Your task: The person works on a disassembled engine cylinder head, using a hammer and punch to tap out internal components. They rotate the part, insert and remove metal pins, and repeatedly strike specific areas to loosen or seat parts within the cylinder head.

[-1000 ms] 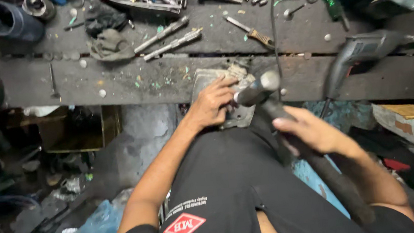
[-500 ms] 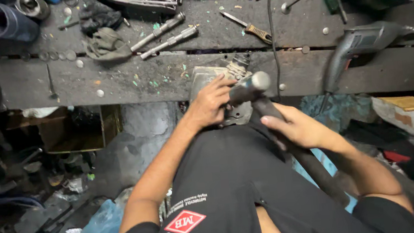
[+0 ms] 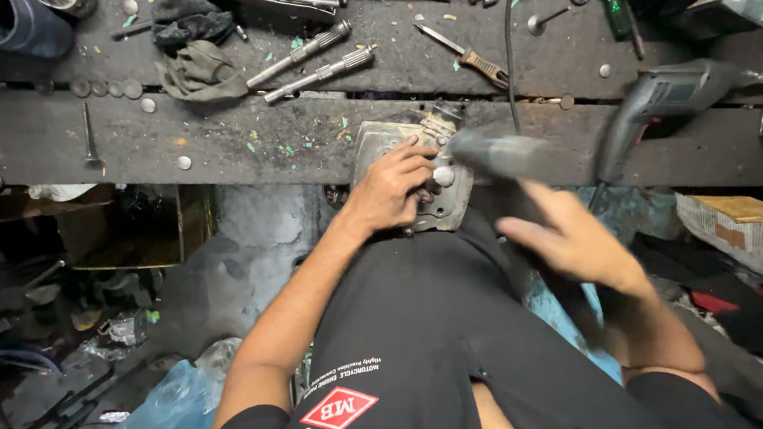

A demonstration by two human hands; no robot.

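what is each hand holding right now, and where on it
The left hand presses on the top face of the grey metal engine part at the dark workbench edge. The right hand swings a blurred dark hammer; its grip point cannot be told.

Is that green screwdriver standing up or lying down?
Lying down. The green screwdriver rests flat on the dark workbench among other loose tools.
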